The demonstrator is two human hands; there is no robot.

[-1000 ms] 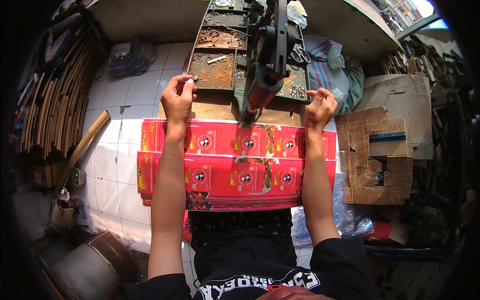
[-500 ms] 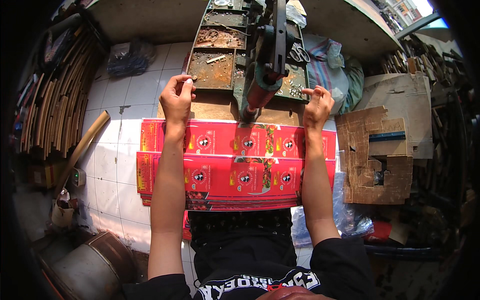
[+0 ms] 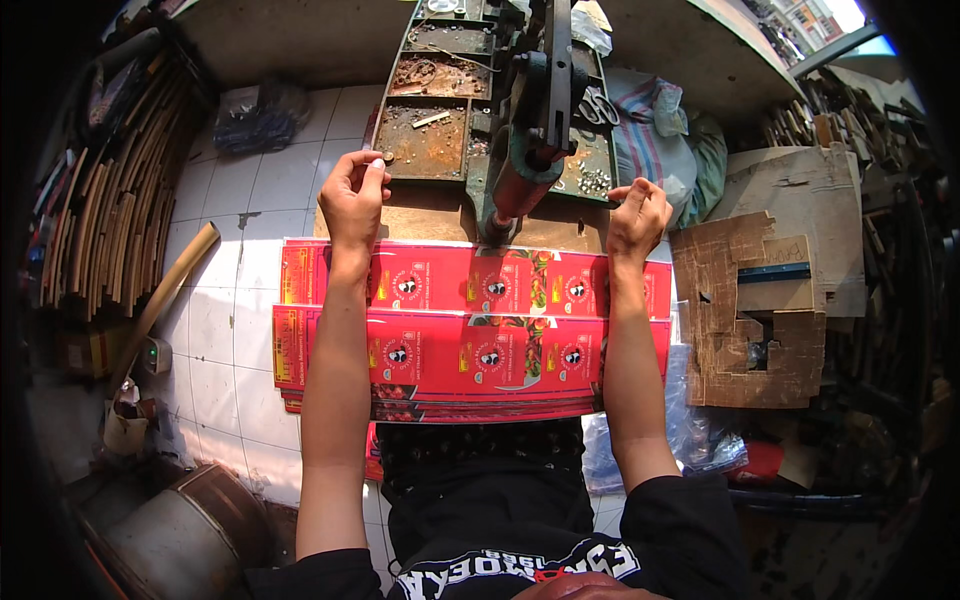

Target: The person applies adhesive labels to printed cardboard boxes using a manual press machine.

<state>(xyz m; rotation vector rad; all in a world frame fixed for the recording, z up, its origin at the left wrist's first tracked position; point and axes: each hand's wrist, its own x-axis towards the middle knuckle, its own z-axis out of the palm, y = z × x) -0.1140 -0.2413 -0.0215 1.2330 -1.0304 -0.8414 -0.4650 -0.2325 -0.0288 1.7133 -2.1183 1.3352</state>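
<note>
Holding our left hand [image 3: 355, 196] and right hand [image 3: 640, 218] apart at the tray's [image 3: 425, 150] near corners, grips impossible to tell, we have red sheets [image 3: 450, 345] overlapped along the table's [image 3: 430, 222] near side, loose metal pieces [image 3: 594, 181] apparently unused, no sheet visibly finished.

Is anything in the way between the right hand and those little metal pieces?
Only the tray's rim, by the fingertips of the right hand. The metal pieces lie just inside it. The press stands on their far side, to the left, not between.
</note>
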